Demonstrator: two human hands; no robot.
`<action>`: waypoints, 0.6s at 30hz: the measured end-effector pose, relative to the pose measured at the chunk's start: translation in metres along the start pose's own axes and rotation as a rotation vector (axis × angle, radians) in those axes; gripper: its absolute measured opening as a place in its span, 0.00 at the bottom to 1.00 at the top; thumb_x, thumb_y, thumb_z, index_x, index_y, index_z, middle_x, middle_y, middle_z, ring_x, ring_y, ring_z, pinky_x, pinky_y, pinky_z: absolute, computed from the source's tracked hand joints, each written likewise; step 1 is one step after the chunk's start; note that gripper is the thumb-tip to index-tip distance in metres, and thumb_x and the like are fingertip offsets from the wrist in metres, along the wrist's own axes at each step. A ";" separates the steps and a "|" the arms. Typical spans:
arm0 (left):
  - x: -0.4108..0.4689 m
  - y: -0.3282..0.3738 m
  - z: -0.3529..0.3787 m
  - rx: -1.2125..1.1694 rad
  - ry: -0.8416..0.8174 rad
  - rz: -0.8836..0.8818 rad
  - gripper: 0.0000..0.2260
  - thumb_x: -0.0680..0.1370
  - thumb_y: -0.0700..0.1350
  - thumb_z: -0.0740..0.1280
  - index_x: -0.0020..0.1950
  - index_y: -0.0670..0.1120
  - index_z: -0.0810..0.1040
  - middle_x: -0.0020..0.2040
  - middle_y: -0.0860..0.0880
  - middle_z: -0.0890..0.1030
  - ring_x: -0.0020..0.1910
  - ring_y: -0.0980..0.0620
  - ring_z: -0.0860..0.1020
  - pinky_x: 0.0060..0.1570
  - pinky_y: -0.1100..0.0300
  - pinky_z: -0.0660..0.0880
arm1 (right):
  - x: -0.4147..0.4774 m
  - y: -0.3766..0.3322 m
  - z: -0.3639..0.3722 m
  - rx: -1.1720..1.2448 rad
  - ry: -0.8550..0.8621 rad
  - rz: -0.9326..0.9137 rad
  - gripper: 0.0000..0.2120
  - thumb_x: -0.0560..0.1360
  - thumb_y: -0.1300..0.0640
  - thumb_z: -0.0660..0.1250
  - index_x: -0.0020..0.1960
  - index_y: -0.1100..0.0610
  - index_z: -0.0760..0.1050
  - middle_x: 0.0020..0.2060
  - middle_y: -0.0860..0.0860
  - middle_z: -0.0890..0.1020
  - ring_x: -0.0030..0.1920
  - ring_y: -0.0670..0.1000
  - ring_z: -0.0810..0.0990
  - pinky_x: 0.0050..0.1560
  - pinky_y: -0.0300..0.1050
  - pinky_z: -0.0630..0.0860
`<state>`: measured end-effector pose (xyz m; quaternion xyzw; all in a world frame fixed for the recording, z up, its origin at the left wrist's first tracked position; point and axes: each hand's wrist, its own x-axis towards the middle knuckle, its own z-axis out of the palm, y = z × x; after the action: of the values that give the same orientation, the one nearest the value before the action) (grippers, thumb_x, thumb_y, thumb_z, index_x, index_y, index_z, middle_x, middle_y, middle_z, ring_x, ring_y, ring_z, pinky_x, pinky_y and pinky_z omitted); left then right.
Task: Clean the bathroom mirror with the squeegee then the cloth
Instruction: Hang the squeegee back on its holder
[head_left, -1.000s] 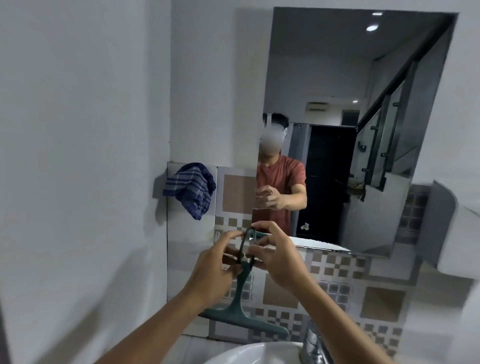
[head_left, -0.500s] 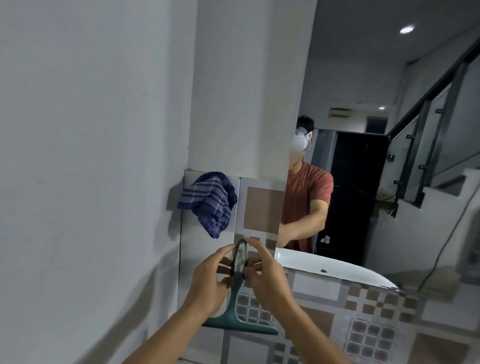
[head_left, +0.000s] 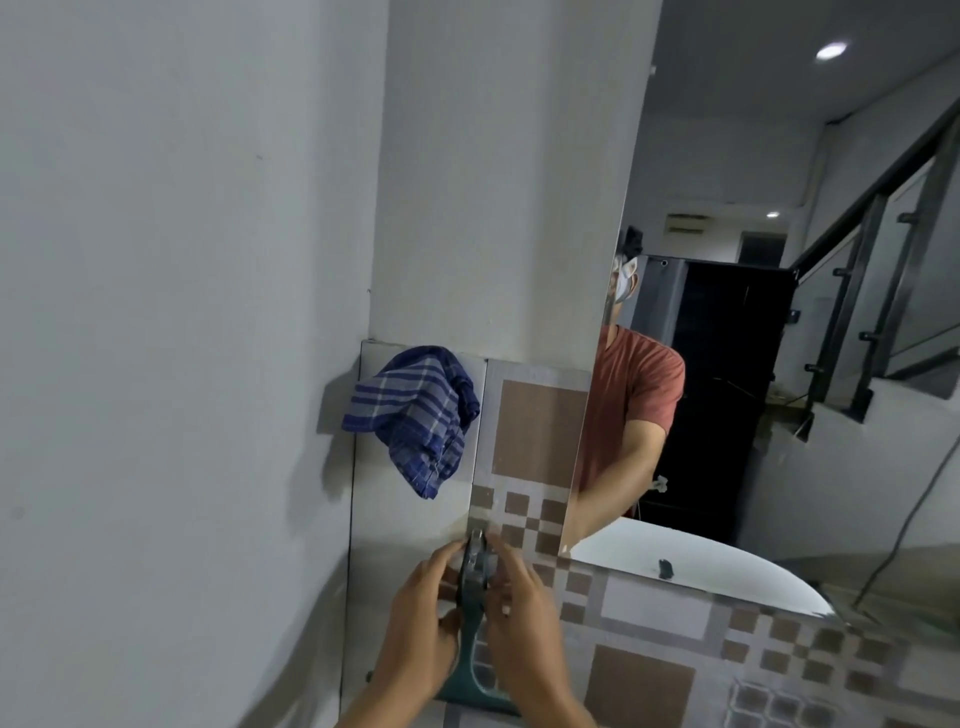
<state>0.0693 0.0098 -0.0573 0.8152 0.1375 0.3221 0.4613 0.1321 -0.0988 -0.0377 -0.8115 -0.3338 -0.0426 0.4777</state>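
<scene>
Squeegee (head_left: 470, 636): a dark green squeegee is held upright in front of the tiled wall, low in the picture. The handle points up and the blade lies across the bottom, partly cut off by the lower edge and hidden behind the wrists.
Left hand (head_left: 421, 621): it is placed on the left side of the handle. The fingers (head_left: 449, 553) are curled round the upper handle, the tips reaching up near its top end. The handle is pinched rather than wrapped in a full fist.
Right hand (head_left: 522, 618): it is set on the right side of the same handle, just beside the left hand. The fingers (head_left: 501, 551) are bent in against the top of the handle. Both hands are closed on the squeegee together.
Cloth (head_left: 415, 415): a blue checked cloth is hung on the tiled wall, up and to the left of the hands, well apart from them. What it hangs from cannot be told.
Mirror (head_left: 779, 364): it is fixed on the wall to the right, its left edge slanting down toward the hands. A person in a red shirt, a dark doorway and a stair rail are reflected in it. The squeegee is not touching the glass.
Tiled wall (head_left: 540, 426): brown and grey patterned tiles are seen below and left of the mirror.
Sink: only its white reflection is seen in the lower mirror.
</scene>
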 end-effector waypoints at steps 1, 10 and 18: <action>-0.001 -0.004 0.003 0.028 -0.008 0.046 0.14 0.80 0.35 0.66 0.62 0.49 0.78 0.48 0.45 0.83 0.40 0.57 0.82 0.40 0.66 0.79 | -0.001 0.002 0.001 -0.020 -0.014 -0.006 0.32 0.78 0.68 0.66 0.68 0.36 0.60 0.55 0.47 0.81 0.50 0.41 0.81 0.59 0.37 0.77; -0.009 -0.011 0.001 0.063 0.013 -0.027 0.32 0.75 0.33 0.71 0.69 0.64 0.69 0.58 0.56 0.77 0.55 0.56 0.79 0.56 0.57 0.81 | -0.016 0.009 -0.006 -0.118 -0.125 0.043 0.39 0.79 0.68 0.64 0.74 0.33 0.52 0.48 0.41 0.82 0.47 0.42 0.81 0.53 0.34 0.79; -0.026 0.016 -0.033 0.176 0.054 0.056 0.24 0.76 0.33 0.67 0.67 0.54 0.73 0.54 0.57 0.76 0.51 0.60 0.76 0.48 0.71 0.76 | -0.020 -0.028 -0.037 -0.168 -0.020 -0.084 0.24 0.81 0.65 0.60 0.75 0.50 0.68 0.55 0.48 0.83 0.50 0.46 0.82 0.54 0.45 0.82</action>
<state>0.0270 0.0097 -0.0414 0.8473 0.1548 0.3432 0.3746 0.1091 -0.1292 -0.0047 -0.8344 -0.3675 -0.0825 0.4024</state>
